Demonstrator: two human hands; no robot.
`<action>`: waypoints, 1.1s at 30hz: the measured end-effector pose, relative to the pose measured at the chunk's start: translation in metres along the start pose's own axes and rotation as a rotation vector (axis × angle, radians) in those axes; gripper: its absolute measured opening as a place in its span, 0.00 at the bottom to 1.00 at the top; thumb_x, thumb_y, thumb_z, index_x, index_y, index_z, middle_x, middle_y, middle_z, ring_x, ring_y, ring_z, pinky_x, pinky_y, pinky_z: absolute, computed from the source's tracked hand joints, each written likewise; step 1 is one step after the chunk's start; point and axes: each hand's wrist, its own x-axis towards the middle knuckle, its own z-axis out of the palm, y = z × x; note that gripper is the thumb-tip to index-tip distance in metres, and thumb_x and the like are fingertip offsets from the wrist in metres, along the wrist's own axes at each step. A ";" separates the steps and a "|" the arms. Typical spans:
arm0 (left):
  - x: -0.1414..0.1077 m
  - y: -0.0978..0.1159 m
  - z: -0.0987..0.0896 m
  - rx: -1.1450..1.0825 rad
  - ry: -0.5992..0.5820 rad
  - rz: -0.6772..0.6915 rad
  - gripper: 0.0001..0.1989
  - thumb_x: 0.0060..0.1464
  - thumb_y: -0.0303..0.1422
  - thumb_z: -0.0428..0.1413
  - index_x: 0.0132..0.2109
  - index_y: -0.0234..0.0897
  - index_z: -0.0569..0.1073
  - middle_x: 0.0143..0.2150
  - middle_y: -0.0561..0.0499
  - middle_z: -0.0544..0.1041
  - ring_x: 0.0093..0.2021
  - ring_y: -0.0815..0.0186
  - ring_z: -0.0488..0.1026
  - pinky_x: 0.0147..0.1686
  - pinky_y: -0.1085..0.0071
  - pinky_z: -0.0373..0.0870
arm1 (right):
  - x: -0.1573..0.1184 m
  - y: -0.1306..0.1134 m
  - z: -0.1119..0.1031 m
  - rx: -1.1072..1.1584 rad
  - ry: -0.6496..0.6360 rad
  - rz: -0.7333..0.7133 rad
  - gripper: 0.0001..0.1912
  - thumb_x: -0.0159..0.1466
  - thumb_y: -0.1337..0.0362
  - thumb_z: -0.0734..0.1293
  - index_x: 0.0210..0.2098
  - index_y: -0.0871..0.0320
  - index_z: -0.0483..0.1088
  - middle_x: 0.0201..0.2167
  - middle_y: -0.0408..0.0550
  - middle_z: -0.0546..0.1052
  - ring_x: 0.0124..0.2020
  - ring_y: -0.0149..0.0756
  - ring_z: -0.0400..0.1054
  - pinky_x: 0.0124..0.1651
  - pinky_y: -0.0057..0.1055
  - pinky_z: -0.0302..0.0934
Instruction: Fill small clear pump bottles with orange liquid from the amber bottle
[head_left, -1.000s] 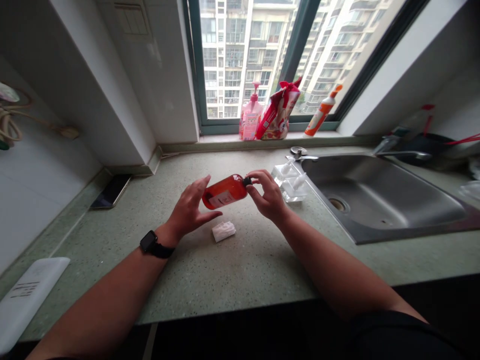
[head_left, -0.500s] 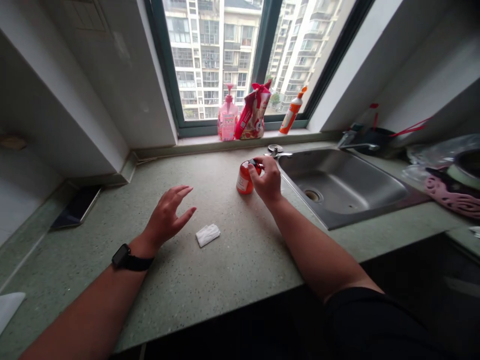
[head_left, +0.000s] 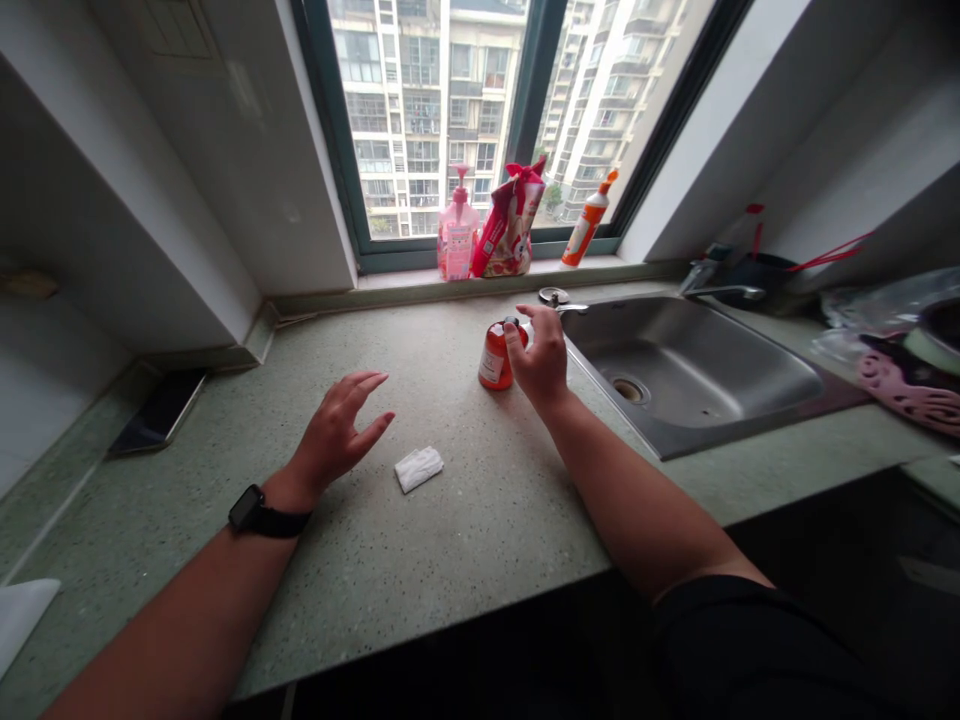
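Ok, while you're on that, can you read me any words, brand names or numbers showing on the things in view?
No words or numbers can be read in this view.
Red bottle: white label, print too small to read.
Pink pump bottle: label too blurred to read.
Red and white bag: print too small to read.
Orange and white bottle: print too small to read.
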 end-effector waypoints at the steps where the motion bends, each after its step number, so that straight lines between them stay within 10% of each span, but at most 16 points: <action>1: 0.000 0.000 0.000 0.000 0.000 -0.006 0.24 0.71 0.41 0.56 0.69 0.41 0.68 0.66 0.40 0.75 0.66 0.50 0.73 0.68 0.48 0.71 | 0.000 -0.003 -0.002 -0.009 0.035 -0.035 0.18 0.71 0.56 0.63 0.59 0.55 0.69 0.55 0.59 0.75 0.61 0.55 0.69 0.66 0.60 0.65; 5: 0.000 0.000 0.000 -0.014 0.006 -0.023 0.25 0.71 0.41 0.57 0.69 0.39 0.69 0.65 0.39 0.75 0.66 0.50 0.73 0.68 0.48 0.70 | -0.004 -0.024 -0.009 0.048 0.111 -0.249 0.26 0.70 0.62 0.64 0.67 0.50 0.62 0.60 0.58 0.72 0.67 0.57 0.66 0.71 0.64 0.60; 9: 0.001 0.002 0.000 -0.053 0.027 -0.057 0.22 0.70 0.41 0.56 0.66 0.38 0.72 0.62 0.39 0.78 0.63 0.51 0.74 0.65 0.51 0.70 | -0.027 -0.053 -0.004 0.243 -0.099 -0.455 0.23 0.71 0.68 0.66 0.64 0.47 0.65 0.47 0.49 0.80 0.50 0.44 0.77 0.56 0.47 0.74; 13: 0.002 0.005 -0.001 -0.141 -0.048 -0.156 0.15 0.70 0.42 0.56 0.53 0.38 0.78 0.43 0.47 0.81 0.39 0.61 0.76 0.46 0.63 0.73 | -0.055 -0.071 0.012 0.370 -0.352 -0.274 0.21 0.72 0.68 0.66 0.63 0.51 0.67 0.38 0.44 0.82 0.37 0.37 0.78 0.45 0.36 0.73; 17: 0.004 0.008 -0.003 -0.216 -0.215 -0.194 0.23 0.72 0.44 0.51 0.28 0.37 0.69 0.24 0.56 0.65 0.26 0.69 0.61 0.31 0.69 0.57 | -0.065 -0.064 0.026 0.441 -0.615 0.001 0.11 0.71 0.62 0.66 0.51 0.53 0.76 0.29 0.42 0.79 0.29 0.35 0.74 0.36 0.32 0.68; 33: 0.004 0.001 0.002 -0.242 -0.358 -0.320 0.25 0.67 0.47 0.51 0.26 0.39 0.54 0.24 0.58 0.52 0.26 0.70 0.50 0.30 0.66 0.44 | -0.063 -0.045 0.037 0.434 -0.940 0.171 0.13 0.68 0.57 0.67 0.44 0.54 0.82 0.35 0.48 0.85 0.35 0.39 0.77 0.41 0.35 0.70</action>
